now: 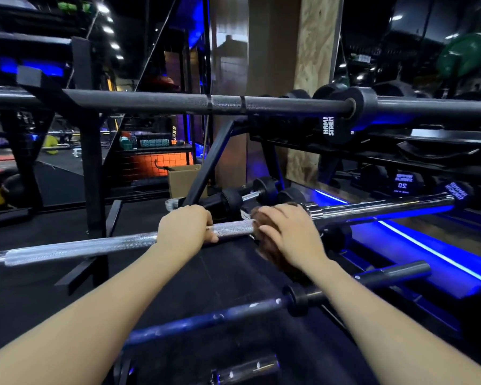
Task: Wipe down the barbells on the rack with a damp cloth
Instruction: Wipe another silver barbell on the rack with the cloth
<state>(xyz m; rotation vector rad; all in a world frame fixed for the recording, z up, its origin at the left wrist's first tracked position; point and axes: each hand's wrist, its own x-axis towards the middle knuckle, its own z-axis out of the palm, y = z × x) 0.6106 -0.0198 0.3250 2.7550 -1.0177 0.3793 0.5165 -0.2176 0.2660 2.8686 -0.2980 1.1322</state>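
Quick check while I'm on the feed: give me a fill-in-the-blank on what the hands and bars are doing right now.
1. The right hand presses a ____ cloth around the silver barbell.
2. The left hand grips the ____ barbell.
3. The bar above both hands is the ____ barbell.
4. Nearest the camera lies a ____ bar flecked with white.

Missing words: brown; silver; black; blue

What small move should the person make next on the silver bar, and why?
Probably slide the cloth along the silver bar toward the left hand. The right hand holds the cloth wrapped round the bar near its collar, and the left hand grips the bar, steadying it.
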